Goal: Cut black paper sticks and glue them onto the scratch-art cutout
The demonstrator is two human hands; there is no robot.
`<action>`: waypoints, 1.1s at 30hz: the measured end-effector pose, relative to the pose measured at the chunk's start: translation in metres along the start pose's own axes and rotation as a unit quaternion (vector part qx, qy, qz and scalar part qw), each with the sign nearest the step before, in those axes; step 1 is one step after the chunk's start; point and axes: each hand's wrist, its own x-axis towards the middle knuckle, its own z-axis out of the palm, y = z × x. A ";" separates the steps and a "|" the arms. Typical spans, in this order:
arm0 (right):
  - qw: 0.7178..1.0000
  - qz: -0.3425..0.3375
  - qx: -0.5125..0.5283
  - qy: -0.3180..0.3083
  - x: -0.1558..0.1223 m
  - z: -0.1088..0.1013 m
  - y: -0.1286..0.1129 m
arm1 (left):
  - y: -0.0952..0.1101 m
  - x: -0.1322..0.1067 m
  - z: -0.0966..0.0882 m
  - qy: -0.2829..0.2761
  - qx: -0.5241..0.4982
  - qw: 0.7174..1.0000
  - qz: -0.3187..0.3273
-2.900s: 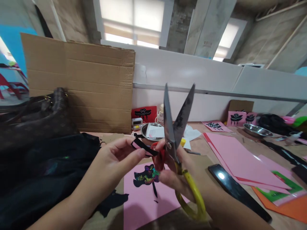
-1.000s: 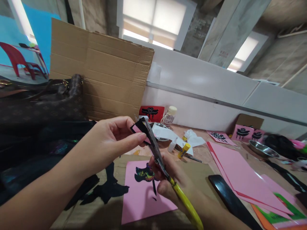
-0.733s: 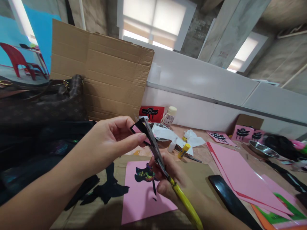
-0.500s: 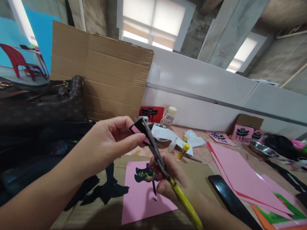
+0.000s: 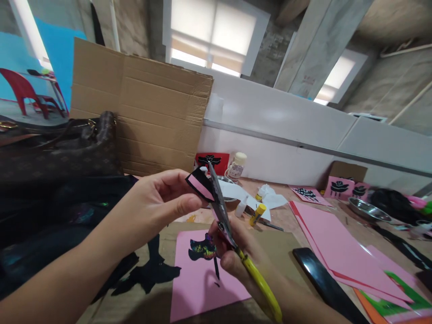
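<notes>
My left hand pinches a small scrap of pink paper with a black edge between thumb and fingers. My right hand grips yellow-handled scissors; the blades are nearly closed and pass beside the scrap, pointing up. Below both hands lies a pink sheet with a black and multicoloured flower cut-out stuck on it.
A dark bag and black cloth lie to the left, before a standing cardboard sheet. Pink and orange sheets, a black phone, a yellow glue stick, a bottle and metal bowls lie on the table.
The scissor blades, wide open at first, have closed against the scrap. Since a second ago my left hand has turned the scrap slightly, and the view has tilted a little.
</notes>
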 end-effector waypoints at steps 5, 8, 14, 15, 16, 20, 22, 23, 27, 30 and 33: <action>1.000 -0.008 -0.012 0.005 -0.002 -0.001 0.005 | 0.002 -0.003 0.008 0.033 0.018 0.999 0.000; 1.000 -0.017 -0.013 0.005 -0.001 -0.001 0.007 | 0.003 -0.006 0.010 0.045 0.039 0.998 0.012; 1.000 -0.007 0.020 -0.006 -0.001 0.002 0.008 | 0.003 -0.009 0.011 0.091 0.104 0.990 0.018; 1.000 -0.008 0.018 -0.005 -0.001 0.002 0.009 | 0.004 -0.009 0.012 0.095 0.115 0.989 0.017; 1.000 -0.007 0.018 -0.006 -0.002 0.001 0.011 | 0.004 -0.009 0.012 0.098 0.125 0.987 0.016; 1.000 -0.009 0.012 -0.011 -0.002 -0.001 0.015 | 0.005 -0.011 0.011 0.101 0.147 0.984 0.014; 1.000 -0.008 -0.006 -0.005 -0.001 -0.002 0.016 | 0.005 -0.012 0.011 0.101 0.148 0.984 0.013; 1.000 -0.010 -0.015 -0.001 -0.001 -0.002 0.017 | 0.005 -0.012 0.010 0.100 0.147 0.984 0.013; 0.999 -0.029 -0.023 0.002 -0.002 -0.003 0.024 | 0.006 -0.011 0.011 0.103 0.144 0.984 0.012; 0.999 -0.023 -0.025 0.003 -0.002 -0.002 0.026 | 0.008 -0.009 0.013 0.104 0.149 0.983 0.013; 1.000 -0.022 -0.018 0.008 -0.002 -0.001 0.026 | 0.009 -0.009 0.012 0.097 0.148 0.984 0.014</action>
